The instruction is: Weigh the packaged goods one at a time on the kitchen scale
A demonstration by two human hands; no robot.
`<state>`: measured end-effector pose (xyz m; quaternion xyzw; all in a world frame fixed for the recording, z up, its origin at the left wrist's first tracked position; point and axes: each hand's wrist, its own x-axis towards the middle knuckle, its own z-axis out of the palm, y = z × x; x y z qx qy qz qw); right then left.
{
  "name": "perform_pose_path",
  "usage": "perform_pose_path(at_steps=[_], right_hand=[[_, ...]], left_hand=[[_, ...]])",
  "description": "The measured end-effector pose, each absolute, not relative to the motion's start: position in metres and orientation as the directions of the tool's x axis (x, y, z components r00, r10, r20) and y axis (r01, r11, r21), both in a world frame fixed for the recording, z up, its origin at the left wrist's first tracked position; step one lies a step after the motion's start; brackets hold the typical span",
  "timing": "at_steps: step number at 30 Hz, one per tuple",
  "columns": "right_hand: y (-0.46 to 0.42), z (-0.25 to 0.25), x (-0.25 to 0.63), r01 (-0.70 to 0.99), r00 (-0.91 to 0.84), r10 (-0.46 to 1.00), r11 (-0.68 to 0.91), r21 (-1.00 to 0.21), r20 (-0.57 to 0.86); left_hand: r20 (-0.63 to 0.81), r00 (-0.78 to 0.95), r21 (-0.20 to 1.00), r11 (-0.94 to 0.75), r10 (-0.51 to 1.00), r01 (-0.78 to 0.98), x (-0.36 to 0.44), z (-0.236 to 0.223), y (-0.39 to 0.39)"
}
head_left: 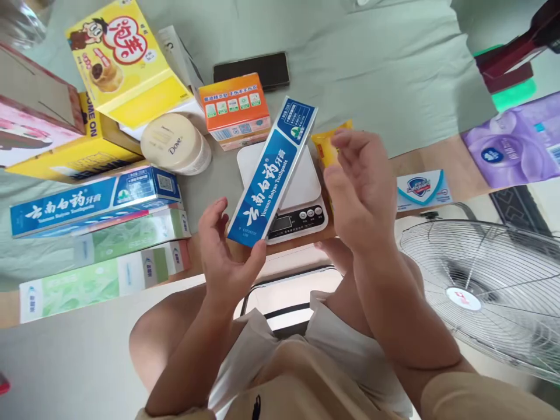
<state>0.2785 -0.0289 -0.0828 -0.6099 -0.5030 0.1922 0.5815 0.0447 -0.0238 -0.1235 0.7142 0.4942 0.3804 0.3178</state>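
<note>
A blue Yunnan Baiyao toothpaste box (273, 169) lies slantwise across a white kitchen scale (306, 189), covering part of its platform and display. My left hand (230, 251) is at the box's lower end, thumb and fingers apart on either side of the corner; the thumb tip is close to or touching it. My right hand (363, 186) hovers to the right of the scale, fingers loosely curled and apart from the thumb, with nothing visible between them. Partly hidden behind that hand is a yellow packet (326, 149).
An orange soap box (236, 108), a Dove jar (175, 143) and a phone (251, 70) stand behind. More toothpaste boxes (96, 198) and yellow snack boxes (126, 64) crowd the left. A white soap box (422, 189), a purple tissue pack (516, 143) and a fan (476, 286) are right.
</note>
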Motion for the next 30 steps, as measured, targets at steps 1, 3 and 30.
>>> perform_pose_path(at_steps=[1, 3, 30], right_hand=[[-0.033, -0.081, 0.279, 0.384, 0.396, 0.853, 0.184, -0.905, 0.341], [-0.041, -0.078, 0.282, 0.389, 0.357, 0.864, 0.208, -0.897, 0.355], [-0.049, -0.054, 0.324, 0.017, 0.510, 0.838, 0.216, -0.976, 0.195]], left_hand=[[0.221, 0.232, 0.834, -0.306, 0.947, 0.459, 0.046, -0.122, -0.023], [0.230, 0.257, 0.821, -0.329, 0.939, 0.467, 0.049, -0.118, -0.022], [0.408, 0.311, 0.733, -0.511, 0.858, 0.449, 0.194, -0.068, -0.051]])
